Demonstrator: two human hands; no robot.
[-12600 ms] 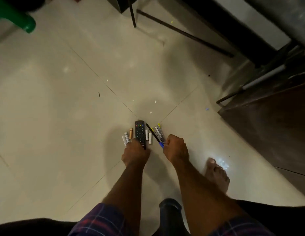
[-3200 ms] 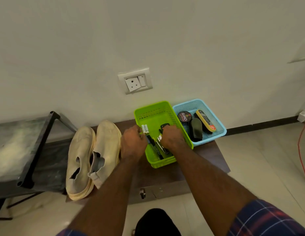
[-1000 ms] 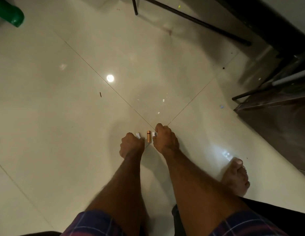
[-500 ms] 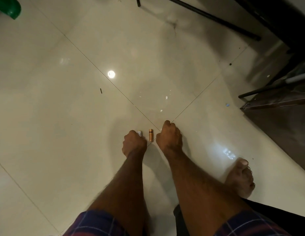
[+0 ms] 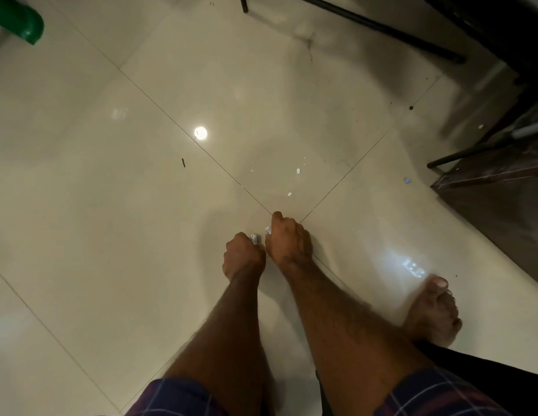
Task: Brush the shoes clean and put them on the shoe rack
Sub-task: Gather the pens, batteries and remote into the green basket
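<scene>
Your left hand and right hand are side by side, each closed on a small white battery. No shoes or brush are near your hands, so brushing looks not yet started. Go find them next.

Dim, warm-toned view: you see a round lamp glare on the glossy floor, soft shadows beneath your forearms, and wide-angle bending with blur toward the edges.
</scene>
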